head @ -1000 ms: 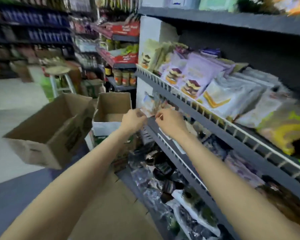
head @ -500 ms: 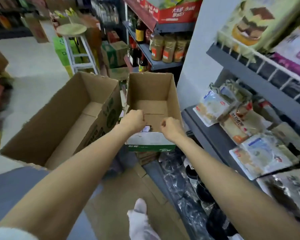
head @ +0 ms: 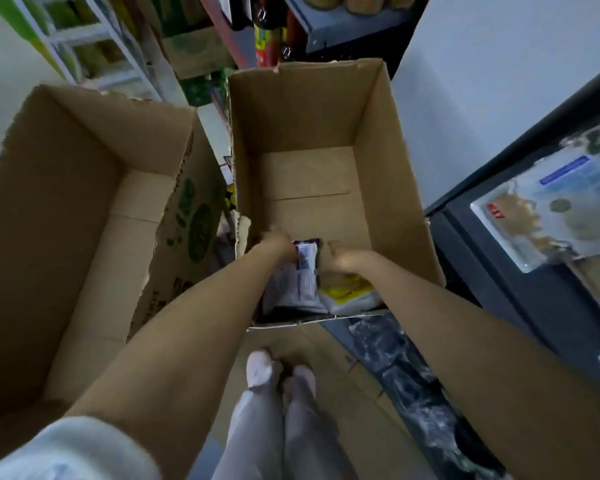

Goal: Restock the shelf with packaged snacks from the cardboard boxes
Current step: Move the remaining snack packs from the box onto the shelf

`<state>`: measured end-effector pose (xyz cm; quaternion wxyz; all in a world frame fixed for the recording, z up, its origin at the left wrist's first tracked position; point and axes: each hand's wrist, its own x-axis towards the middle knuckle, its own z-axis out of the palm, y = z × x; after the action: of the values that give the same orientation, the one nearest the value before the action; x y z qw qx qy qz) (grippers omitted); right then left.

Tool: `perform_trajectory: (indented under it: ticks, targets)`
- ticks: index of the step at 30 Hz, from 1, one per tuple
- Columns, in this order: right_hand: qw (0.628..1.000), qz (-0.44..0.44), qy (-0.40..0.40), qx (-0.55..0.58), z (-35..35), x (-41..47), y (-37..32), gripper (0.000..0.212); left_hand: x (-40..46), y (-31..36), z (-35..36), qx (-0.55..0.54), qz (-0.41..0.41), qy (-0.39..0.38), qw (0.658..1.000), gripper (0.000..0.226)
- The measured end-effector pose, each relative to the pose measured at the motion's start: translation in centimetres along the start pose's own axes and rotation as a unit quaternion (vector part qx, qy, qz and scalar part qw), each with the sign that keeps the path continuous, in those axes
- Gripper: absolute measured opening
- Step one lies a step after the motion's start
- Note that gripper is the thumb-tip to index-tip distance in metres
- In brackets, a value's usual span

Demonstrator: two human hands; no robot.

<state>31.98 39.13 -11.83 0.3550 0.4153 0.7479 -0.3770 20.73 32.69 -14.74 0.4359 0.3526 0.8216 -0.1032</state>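
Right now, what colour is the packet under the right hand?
Yellow and white, seen in the head view: the packet lies below the right hand.

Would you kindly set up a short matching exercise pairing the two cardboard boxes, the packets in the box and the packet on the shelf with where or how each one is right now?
Things:
1. left cardboard box
2. right cardboard box
3. white and purple packet
4. yellow packet
5. shelf packet

States:
a. lies at the right cardboard box's near right corner, below the right hand
b. lies flat on the dark shelf
c. shows a bare bottom
d. gripped at its top by the left hand
e. holds the last packets at its near end

Pairs: 1-c, 2-e, 3-d, 4-a, 5-b
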Motion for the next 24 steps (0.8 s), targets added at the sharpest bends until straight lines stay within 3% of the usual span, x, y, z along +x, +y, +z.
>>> perform_trajectory:
  ticks: [5,9,13,17,22,24]
  targets:
    - [0.994,0.018,-0.063,-0.084,1.6,4.3,-0.1,0.092,2.2,0.1,1.4,-0.085,-0.026,-0.043,0.995,0.085]
    - [0.978,0.114,-0.102,-0.141,1.4,3.9,1.4,0.092,2.7,0.5,2.7,-0.079,-0.049,-0.1,0.991,0.119]
    - [0.974,0.139,-0.106,-0.147,1.0,4.2,2.8,0.079,3.6,1.9,4.8,-0.099,-0.087,-0.087,0.987,0.131]
    - [0.976,0.143,-0.036,-0.162,0.8,3.7,2.9,0.07,3.2,2.3,5.5,-0.147,-0.12,0.023,0.982,0.098]
    - [0.939,0.04,0.199,-0.277,0.1,1.2,1.7,0.054,2.0,1.1,2.6,-0.172,-0.086,0.079,0.978,0.073]
    - [0.927,0.035,0.255,-0.273,-0.3,0.6,1.8,0.06,1.2,1.2,2.0,-0.144,-0.055,0.119,0.981,0.047]
